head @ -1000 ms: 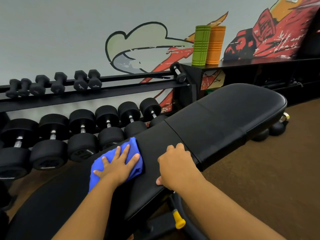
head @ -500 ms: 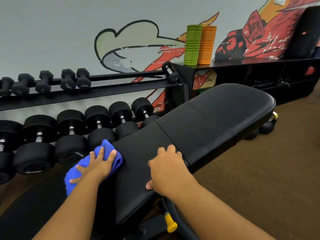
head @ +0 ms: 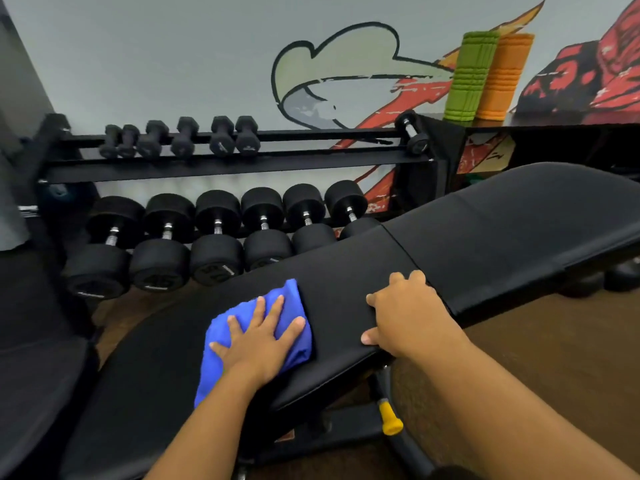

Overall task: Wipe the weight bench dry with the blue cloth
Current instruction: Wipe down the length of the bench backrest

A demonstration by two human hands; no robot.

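Observation:
The black padded weight bench (head: 502, 237) runs from lower left to upper right across the head view. A folded blue cloth (head: 289, 297) lies on its middle section. My left hand (head: 259, 341) presses flat on the cloth with fingers spread. My right hand (head: 405, 313) rests on the pad just right of the cloth, beside the seam, with its thumb at the near edge and its fingers slightly bent. It holds nothing.
A black dumbbell rack (head: 225, 164) with several dumbbells stands right behind the bench. A green foam roller (head: 471, 77) and an orange one (head: 502, 77) stand on a black shelf. A yellow-tipped adjustment pin (head: 389, 419) sticks out under the bench. Another black pad (head: 34, 375) lies at left; brown floor (head: 554, 358) at right.
My left hand slid the cloth out to the pad's far edge, then back toward the near side. My right hand stayed in place on the bench. The view shifted.

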